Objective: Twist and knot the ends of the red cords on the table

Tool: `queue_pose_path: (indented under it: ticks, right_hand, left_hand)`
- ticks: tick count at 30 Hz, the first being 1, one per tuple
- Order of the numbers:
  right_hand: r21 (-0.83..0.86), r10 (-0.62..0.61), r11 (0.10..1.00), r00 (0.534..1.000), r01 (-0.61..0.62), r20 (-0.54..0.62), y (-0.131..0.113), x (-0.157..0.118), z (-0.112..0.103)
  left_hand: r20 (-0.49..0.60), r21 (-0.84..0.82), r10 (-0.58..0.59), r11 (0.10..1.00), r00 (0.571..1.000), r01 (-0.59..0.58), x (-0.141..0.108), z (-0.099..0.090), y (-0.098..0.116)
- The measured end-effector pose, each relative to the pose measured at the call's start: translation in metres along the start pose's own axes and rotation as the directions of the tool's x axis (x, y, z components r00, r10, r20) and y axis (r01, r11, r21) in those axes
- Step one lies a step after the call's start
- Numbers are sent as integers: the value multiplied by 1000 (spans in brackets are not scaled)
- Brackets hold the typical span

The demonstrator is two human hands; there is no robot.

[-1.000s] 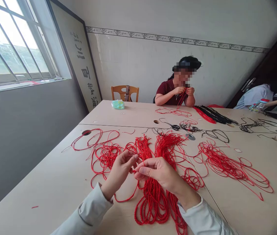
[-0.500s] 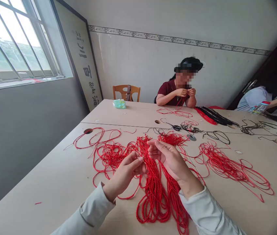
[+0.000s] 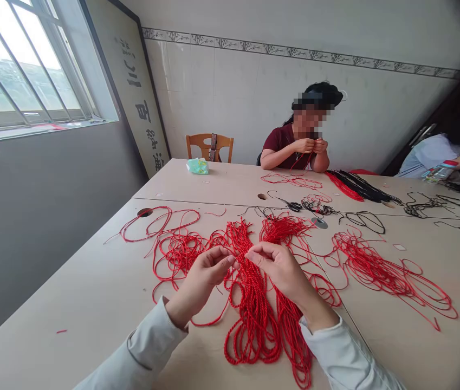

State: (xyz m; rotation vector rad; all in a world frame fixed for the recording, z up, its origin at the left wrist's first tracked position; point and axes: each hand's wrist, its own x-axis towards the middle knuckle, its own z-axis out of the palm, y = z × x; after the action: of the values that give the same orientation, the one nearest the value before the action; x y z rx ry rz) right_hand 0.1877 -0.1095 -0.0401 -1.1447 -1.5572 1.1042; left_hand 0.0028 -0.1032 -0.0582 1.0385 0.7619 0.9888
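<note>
My left hand (image 3: 210, 272) is closed in a pinch on a thin red cord, thumb against forefinger. Facing it, my right hand (image 3: 280, 266) also pinches at the cord, its fingertips a short gap away. The stretch of cord between them is hard to pick out against the red behind. Below and beyond both hands lies a bundle of twisted red cords (image 3: 253, 325), looped at the near end. A second red bundle (image 3: 295, 336) runs beside it, partly under my right forearm. Loose red cord (image 3: 181, 252) is tangled left of my left hand.
More loose red cord (image 3: 384, 273) spreads at right. Black scissors (image 3: 294, 206) lie beyond the bundles, near tangled black cord (image 3: 315, 206). Across the table (image 3: 103, 303) a person (image 3: 282, 146) handles red cord. A tissue pack (image 3: 198, 166) and a bottle (image 3: 441, 172) stand farther back.
My right hand has turned and lowered, its raised fingers closing into a pinch near my left fingertips. My left hand stays almost in place. The view has shifted slightly.
</note>
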Motion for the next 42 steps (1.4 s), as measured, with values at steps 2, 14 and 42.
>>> queue_pose_path:
  ticks: [2,14,42]
  right_hand:
    - [-69,-31,997,999,29,-34,0,-1,0]
    - [17,-6,1000,993,8,-117,8,-2,7]
    - [-51,61,997,998,-62,-22,22,-5,19]
  left_hand:
    - [-1,31,12,999,1000,-12,0,0,0]
    - [-34,-70,-115,991,993,112,-4,7,-6]
    - [-123,128,21,992,992,-6,-1,4,-10]
